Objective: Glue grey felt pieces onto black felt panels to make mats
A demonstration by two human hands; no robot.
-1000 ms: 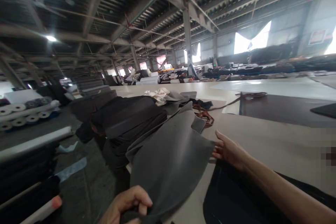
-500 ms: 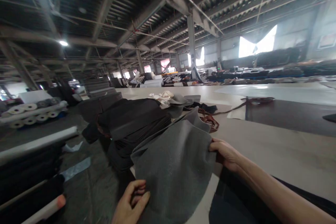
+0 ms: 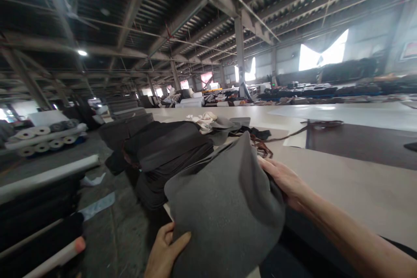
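A grey cut piece of fabric (image 3: 218, 213) with rounded edges lies in front of me at the near table edge, more layers showing under its far left side. My left hand (image 3: 167, 247) grips its lower left edge, thumb on top and fingers underneath. At the right, my right hand (image 3: 283, 180) holds the far right edge, which is lifted and folded into a raised peak. Most of the right fingers are hidden behind the cloth. Just beyond it lies a stack of black fabric (image 3: 169, 147).
The pale table (image 3: 352, 182) stretches away to the right, bearing a dark brown sheet (image 3: 365, 141) and a brown strap (image 3: 289, 134). Cream scraps (image 3: 203, 120) lie past the fabric. On the floor at left are long rolls (image 3: 48, 176) and stacked white rolls (image 3: 42, 139).
My right hand has raised and folded the grey fabric's right edge, which lay flatter before. My left hand has moved slightly right and now has its thumb over the near left edge.
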